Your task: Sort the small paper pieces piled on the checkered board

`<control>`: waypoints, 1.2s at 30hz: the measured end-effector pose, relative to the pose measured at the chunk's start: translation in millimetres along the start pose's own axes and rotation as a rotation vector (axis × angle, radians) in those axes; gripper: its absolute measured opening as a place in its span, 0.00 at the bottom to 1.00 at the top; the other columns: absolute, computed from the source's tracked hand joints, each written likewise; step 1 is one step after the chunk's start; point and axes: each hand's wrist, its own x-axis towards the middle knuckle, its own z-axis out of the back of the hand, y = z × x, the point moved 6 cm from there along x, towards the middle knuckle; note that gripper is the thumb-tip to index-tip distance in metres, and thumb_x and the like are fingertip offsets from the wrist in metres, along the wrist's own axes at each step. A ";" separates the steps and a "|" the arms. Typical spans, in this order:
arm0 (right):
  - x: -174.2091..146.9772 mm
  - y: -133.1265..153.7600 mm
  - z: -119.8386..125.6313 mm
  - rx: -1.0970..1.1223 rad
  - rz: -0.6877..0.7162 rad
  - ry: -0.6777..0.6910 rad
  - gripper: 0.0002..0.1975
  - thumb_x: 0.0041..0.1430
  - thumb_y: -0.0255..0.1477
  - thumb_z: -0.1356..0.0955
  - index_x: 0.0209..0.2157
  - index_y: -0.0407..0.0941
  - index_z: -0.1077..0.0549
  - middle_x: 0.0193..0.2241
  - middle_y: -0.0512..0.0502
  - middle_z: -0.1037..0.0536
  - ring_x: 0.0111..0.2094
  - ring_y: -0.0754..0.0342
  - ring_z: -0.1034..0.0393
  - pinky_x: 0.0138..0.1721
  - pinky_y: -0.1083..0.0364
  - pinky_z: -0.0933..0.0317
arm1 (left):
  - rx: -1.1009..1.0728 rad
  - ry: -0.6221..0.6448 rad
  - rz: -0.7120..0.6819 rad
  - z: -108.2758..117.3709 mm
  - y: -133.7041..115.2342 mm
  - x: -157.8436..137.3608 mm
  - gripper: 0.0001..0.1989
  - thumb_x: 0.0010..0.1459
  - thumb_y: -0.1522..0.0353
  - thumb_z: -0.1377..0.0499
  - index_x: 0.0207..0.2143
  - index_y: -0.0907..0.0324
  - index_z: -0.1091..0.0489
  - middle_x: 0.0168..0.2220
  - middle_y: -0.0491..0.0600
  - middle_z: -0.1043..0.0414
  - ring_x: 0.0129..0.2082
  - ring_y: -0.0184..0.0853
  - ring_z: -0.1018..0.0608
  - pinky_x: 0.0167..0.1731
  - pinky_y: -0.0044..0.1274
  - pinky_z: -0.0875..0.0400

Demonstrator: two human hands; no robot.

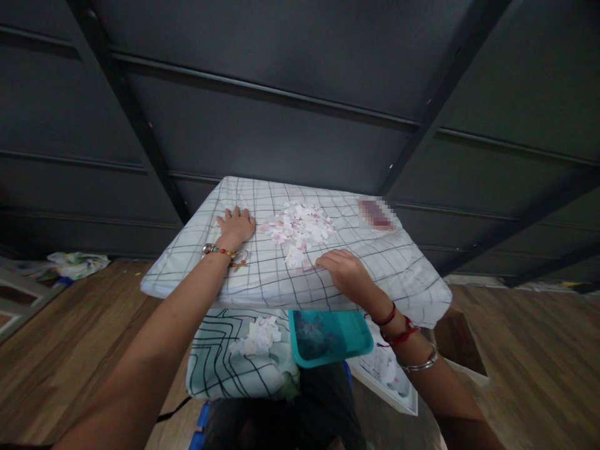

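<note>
My left hand (237, 226) lies palm down on the checked white cloth (267, 281), fingers spread, holding nothing. To its right is a loose heap of small white paper-like pieces (302, 225) with pinkish marks. My right hand (345, 270) rests at the heap's near right side, fingers bent and pressed together; what is between the fingertips, if anything, is hidden. A smaller clump of the pieces (296, 257) lies just left of those fingertips. Below the table edge sits a teal plastic tray (337, 362) with dark, indistinct contents.
More white scraps (260, 336) lie on a patterned cushion or folded cloth (225, 369) left of the tray. A white box (407, 403) stands low at the right, near an open brown carton (462, 344). A pixelated reddish item (376, 214) is at the table's far right. Dark panels (281, 131) rise behind.
</note>
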 end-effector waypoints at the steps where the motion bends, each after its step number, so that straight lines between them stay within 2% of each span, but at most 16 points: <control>1: 2.2 0.7 -0.2 0.008 -0.002 -0.011 0.13 0.59 0.16 0.40 0.34 0.42 0.27 0.31 0.46 0.25 0.36 0.54 0.34 0.41 0.55 0.44 | 0.001 0.000 0.000 0.0 0.1 0.0 0.30 0.60 0.59 0.64 0.61 0.60 0.45 0.65 0.56 0.54 0.63 0.52 0.51 0.56 0.50 0.54; 7: 10.6 4.1 -12.2 0.055 0.026 0.026 0.15 0.58 0.14 0.41 0.35 0.41 0.27 0.32 0.45 0.24 0.37 0.54 0.33 0.42 0.55 0.43 | 0.007 0.009 0.007 -2.0 2.1 1.9 0.30 0.61 0.59 0.64 0.61 0.59 0.46 0.65 0.55 0.55 0.63 0.52 0.51 0.56 0.49 0.54; 14: -7.0 -24.3 -13.3 0.190 0.076 0.009 0.12 0.58 0.16 0.40 0.34 0.42 0.27 0.32 0.46 0.24 0.36 0.54 0.32 0.42 0.55 0.42 | 0.001 -0.009 -0.006 -1.8 1.0 1.6 0.30 0.60 0.59 0.64 0.61 0.61 0.45 0.65 0.57 0.54 0.63 0.53 0.50 0.56 0.51 0.53; 19: 1.5 -32.0 -14.9 0.207 0.061 -0.062 0.12 0.59 0.18 0.40 0.35 0.43 0.27 0.33 0.45 0.23 0.37 0.53 0.31 0.43 0.54 0.41 | 0.008 -0.003 -0.005 -2.8 1.5 2.1 0.30 0.61 0.59 0.64 0.61 0.61 0.46 0.65 0.57 0.55 0.63 0.53 0.51 0.56 0.51 0.53; 24: 4.5 -28.0 -20.5 0.225 0.108 0.038 0.12 0.59 0.17 0.40 0.34 0.43 0.27 0.32 0.46 0.23 0.37 0.53 0.31 0.43 0.54 0.41 | 0.011 0.000 -0.007 -2.6 1.3 2.1 0.30 0.61 0.59 0.65 0.61 0.61 0.46 0.65 0.57 0.55 0.63 0.53 0.50 0.56 0.50 0.53; 31: 6.1 -44.1 -17.4 0.163 -0.029 -0.011 0.11 0.59 0.19 0.39 0.36 0.43 0.27 0.35 0.44 0.23 0.38 0.52 0.31 0.43 0.54 0.42 | 0.017 -0.013 -0.012 -3.2 1.2 3.5 0.30 0.61 0.59 0.65 0.61 0.61 0.45 0.65 0.57 0.54 0.63 0.53 0.50 0.55 0.51 0.53; 36: 12.1 -42.4 -25.4 0.139 -0.034 0.066 0.13 0.58 0.16 0.39 0.35 0.43 0.26 0.34 0.45 0.23 0.38 0.53 0.31 0.43 0.55 0.43 | 0.014 -0.013 -0.014 -3.7 2.1 3.5 0.30 0.61 0.60 0.64 0.61 0.60 0.46 0.65 0.57 0.54 0.63 0.53 0.50 0.55 0.50 0.52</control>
